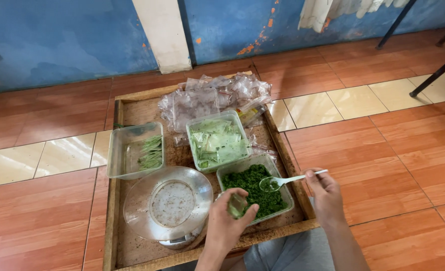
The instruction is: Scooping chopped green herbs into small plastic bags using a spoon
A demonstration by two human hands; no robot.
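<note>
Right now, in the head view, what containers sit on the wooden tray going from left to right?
Clear tub with green leaf strips → round clear bowl → tub of filled green packets → tub of chopped greens, where the right hand holds a clear plastic spoon.

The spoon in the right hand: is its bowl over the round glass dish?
No, the spoon in the right hand has its bowl over the container of chopped greens, not the round dish.

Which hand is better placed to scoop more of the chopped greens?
Right, probably: the right hand holds the plastic spoon over the container of chopped greens; the left hand holds a small bag.
</note>
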